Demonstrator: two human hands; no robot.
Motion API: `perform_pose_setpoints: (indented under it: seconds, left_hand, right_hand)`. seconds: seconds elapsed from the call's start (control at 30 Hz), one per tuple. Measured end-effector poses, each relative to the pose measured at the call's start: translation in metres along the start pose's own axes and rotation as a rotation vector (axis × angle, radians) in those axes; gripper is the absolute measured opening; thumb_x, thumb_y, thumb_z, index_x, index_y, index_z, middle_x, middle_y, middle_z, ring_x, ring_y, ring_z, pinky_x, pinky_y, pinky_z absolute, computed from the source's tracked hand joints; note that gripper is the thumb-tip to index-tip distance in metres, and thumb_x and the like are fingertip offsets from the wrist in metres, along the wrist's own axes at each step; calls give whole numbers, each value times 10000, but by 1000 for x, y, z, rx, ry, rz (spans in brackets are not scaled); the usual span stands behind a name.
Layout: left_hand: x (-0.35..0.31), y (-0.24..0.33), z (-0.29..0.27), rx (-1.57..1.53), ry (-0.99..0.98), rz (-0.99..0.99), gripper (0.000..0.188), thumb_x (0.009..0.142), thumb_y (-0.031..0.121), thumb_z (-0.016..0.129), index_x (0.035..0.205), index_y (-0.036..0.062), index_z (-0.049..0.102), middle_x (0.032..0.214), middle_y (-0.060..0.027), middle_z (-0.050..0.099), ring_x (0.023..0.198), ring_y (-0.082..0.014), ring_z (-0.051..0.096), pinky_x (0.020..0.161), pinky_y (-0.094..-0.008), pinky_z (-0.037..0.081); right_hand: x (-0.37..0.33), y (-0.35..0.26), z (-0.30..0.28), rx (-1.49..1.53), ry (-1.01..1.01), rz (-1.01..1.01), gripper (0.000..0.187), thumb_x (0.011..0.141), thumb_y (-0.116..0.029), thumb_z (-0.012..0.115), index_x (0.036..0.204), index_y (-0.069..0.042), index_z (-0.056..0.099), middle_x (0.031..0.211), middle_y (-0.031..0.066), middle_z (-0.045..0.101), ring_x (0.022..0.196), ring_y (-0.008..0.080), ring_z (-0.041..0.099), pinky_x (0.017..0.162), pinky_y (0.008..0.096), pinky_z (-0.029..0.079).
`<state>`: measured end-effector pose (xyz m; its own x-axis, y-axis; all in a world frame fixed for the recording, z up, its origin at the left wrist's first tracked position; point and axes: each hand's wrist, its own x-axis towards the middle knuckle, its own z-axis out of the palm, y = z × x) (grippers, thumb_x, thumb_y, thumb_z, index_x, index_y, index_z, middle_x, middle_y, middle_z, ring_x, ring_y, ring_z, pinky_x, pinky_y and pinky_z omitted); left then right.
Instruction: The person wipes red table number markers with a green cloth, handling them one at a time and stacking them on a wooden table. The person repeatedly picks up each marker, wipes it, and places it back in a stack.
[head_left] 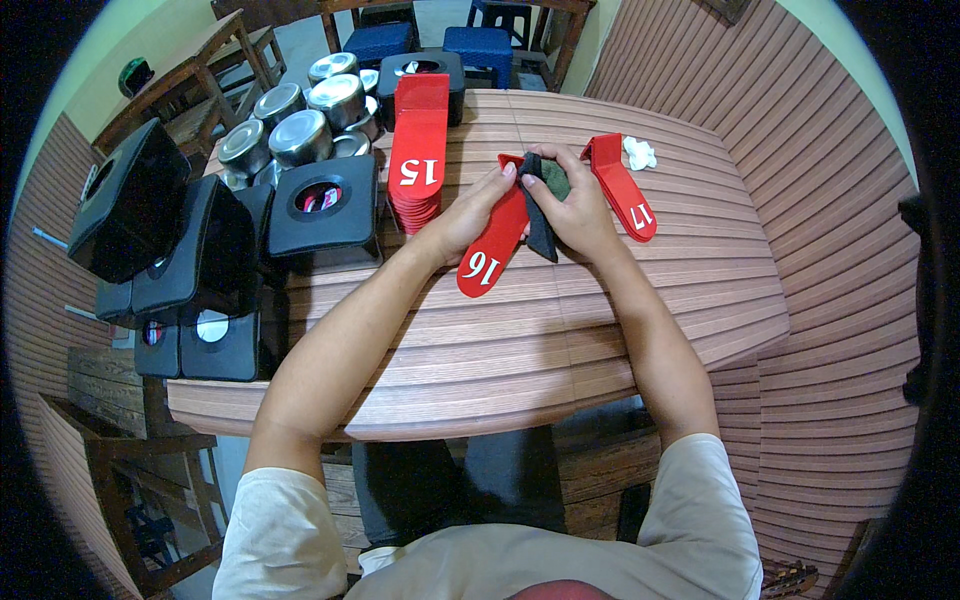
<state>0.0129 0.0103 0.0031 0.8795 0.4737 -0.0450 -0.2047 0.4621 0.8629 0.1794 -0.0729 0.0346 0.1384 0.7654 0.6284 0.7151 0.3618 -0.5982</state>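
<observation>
A red table number sign (493,262), rounded at its near end and bent at its far end, is gripped by my left hand (470,220), its printed face up. My right hand (582,208) is closed around a cloth (541,228), dark with a green part, pressed against the sign's far end. Left of my hands rises a stack of similar red signs (420,135). Another red sign (627,195) lies alone on the table to the right of my right hand. The fingertips of both hands meet near the sign's bent end.
Several black tissue boxes (325,215) are piled along the left side of the wooden table (480,385). Round metal tins (300,138) cluster behind them. Crumpled white tissue (640,152) lies at the far right. Blue stools (480,50) stand beyond the table, and a ribbed wall (820,250) borders its right.
</observation>
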Motion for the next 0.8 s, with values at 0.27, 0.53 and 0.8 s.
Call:
perform_pose_setpoints:
  seconds: [0.27, 0.53, 0.8]
  left_hand:
    - [8, -4, -5, -11, 102, 45, 483, 1103, 514, 395, 1257, 72, 516, 1042, -100, 663, 798, -181, 684, 705, -321, 597]
    - [7, -7, 1, -5, 117, 186, 439, 1124, 415, 398, 1452, 132, 324, 1141, -130, 600, 913, -214, 665, 820, -363, 594]
    - [8, -11, 6, -125, 165, 314, 410, 1126, 373, 424, 1426, 109, 333, 1368, -122, 500, 1263, -198, 546, 1048, -404, 488]
  right_hand:
    - [2, 4, -4, 51, 146, 169, 291, 920, -57, 733, 1146, 13, 563, 1058, 118, 651, 1044, 225, 648, 917, 342, 503]
    - [1, -23, -6, -90, 283, -36, 131, 817, -39, 818, 916, -22, 734, 928, 83, 694, 838, 171, 654, 707, 285, 510]
    - [-7, -24, 17, -25, -17, 55, 316, 985, -195, 634, 1180, 37, 723, 1150, 271, 720, 1074, 387, 719, 951, 414, 547]
